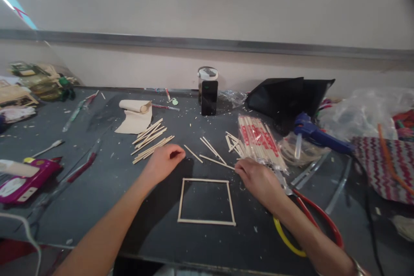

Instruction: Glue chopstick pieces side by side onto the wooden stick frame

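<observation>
My right hand (258, 181) pinches the near end of a thin wooden stick (215, 161), which points left across the dark table. Curled with thumb and fingertips together, my left hand (164, 159) hovers beside a pile of wooden sticks (152, 140); anything in its fingers is too small to make out. A short stick (193, 153) lies just right of those fingertips. Between my forearms a rectangular frame of sticks (207, 223) lies flat. More loose sticks (233, 143) are scattered beyond my right hand, beside a plastic pack of sticks (258, 138).
Red-and-yellow-handled scissors (318, 211) lie partly under my right forearm. A blue glue gun (320, 133) with its cord is at right. A phone (209, 98) leans on a white-lidded container (207, 73) at the back. Rolled cloth (136, 116) and a magenta device (30, 181) are at left.
</observation>
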A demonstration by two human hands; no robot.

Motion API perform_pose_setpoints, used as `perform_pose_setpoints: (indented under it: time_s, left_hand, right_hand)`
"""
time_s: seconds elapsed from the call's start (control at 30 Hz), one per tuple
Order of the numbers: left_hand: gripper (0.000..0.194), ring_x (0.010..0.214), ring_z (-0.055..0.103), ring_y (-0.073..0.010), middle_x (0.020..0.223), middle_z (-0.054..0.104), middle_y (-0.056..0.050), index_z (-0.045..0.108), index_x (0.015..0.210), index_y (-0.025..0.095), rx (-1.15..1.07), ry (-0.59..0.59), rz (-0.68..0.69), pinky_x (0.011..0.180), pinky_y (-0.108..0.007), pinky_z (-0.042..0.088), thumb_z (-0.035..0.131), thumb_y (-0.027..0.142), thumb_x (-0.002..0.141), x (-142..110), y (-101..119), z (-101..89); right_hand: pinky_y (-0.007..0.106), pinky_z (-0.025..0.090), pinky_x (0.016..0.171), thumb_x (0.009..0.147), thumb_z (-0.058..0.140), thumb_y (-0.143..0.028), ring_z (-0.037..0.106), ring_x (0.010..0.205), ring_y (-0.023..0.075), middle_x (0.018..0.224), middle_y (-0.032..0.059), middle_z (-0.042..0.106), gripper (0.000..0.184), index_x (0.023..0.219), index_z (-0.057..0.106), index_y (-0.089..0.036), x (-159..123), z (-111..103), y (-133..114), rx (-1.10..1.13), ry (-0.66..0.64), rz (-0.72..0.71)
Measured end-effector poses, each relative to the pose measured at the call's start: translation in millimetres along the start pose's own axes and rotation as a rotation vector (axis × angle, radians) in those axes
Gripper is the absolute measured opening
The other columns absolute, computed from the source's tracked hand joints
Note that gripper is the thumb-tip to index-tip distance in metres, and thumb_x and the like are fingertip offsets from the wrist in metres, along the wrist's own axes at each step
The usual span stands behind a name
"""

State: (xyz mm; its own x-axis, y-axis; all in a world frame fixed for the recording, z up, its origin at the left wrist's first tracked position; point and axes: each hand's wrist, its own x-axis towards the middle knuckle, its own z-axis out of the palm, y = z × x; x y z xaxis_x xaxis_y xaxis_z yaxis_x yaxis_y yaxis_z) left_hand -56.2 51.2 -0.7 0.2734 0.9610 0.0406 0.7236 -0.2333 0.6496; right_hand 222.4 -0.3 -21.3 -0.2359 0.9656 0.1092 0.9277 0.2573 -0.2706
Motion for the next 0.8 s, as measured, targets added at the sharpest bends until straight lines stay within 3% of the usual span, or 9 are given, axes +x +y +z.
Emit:
perform_pose_setpoints:
  time_s: [0.17, 0.27, 0.4, 0.57, 0.7, 0.8]
  left_hand:
    - [0.018, 0.072, 0.062, -0.0154, 0.08, 0.071, 0.001, 0.07, 0.08, 0.023, 0.037, -0.264, -0.007, 0.065, -0.023, 0.044, 0.056, 0.034, 0.079, -6, -20, -17.4]
    - [0.017, 0.071, 0.06, -0.0137, 0.079, 0.068, 0.002, 0.071, 0.077, 0.025, 0.052, -0.376, 0.062, 0.063, -0.021, 0.041, 0.056, 0.032, 0.079, -9, -17, -29.3]
    - [0.014, 0.07, 0.06, -0.0134, 0.078, 0.066, 0.002, 0.071, 0.076, 0.025, 0.036, -0.465, 0.136, 0.061, -0.02, 0.04, 0.057, 0.028, 0.078, -11, -12, -26.0]
    - [0.015, 0.073, 0.06, -0.0138, 0.08, 0.066, 0.001, 0.07, 0.078, 0.024, 0.048, -0.386, 0.139, 0.064, -0.022, 0.041, 0.055, 0.028, 0.081, -11, -11, -15.9]
    - [0.017, 0.072, 0.059, -0.0135, 0.082, 0.066, 0.0, 0.068, 0.079, 0.021, -0.024, -0.243, 0.108, 0.066, -0.023, 0.042, 0.053, 0.028, 0.082, -9, -6, -11.9]
    - [0.017, 0.072, 0.058, -0.014, 0.079, 0.065, 0.0, 0.066, 0.08, 0.02, -0.069, -0.14, 0.072, 0.065, -0.024, 0.041, 0.052, 0.029, 0.083, -7, -6, -6.3]
  right_hand:
    - [0.027, 0.044, 0.073, 0.094, 0.041, -0.022, 0.06, 0.077, 0.0156, 0.082, 0.0026, 0.063, 0.021, 0.084, 0.06, -0.02, -6, -2, 3, 0.157, 0.008, -0.126]
    - [0.027, 0.044, 0.072, 0.096, 0.039, -0.024, 0.059, 0.078, 0.0161, 0.082, 0.003, 0.061, 0.024, 0.085, 0.06, -0.021, -10, -4, -3, 0.153, -0.047, -0.198]
    - [0.026, 0.043, 0.07, 0.096, 0.038, -0.024, 0.058, 0.076, 0.0157, 0.08, 0.0029, 0.06, 0.025, 0.085, 0.06, -0.021, -15, -4, -10, 0.138, -0.065, -0.248]
    - [0.025, 0.042, 0.068, 0.096, 0.037, -0.025, 0.059, 0.075, 0.0154, 0.079, 0.0023, 0.061, 0.026, 0.084, 0.06, -0.021, -15, -3, -11, 0.134, -0.06, -0.23]
    - [0.026, 0.041, 0.065, 0.093, 0.044, -0.026, 0.061, 0.073, 0.0155, 0.079, 0.0003, 0.063, 0.018, 0.084, 0.059, -0.022, -11, -1, -3, 0.13, 0.038, -0.001]
    - [0.026, 0.039, 0.063, 0.089, 0.049, -0.027, 0.062, 0.071, 0.0161, 0.077, -0.001, 0.064, 0.014, 0.082, 0.059, -0.022, -8, 2, 4, 0.123, 0.019, 0.125]
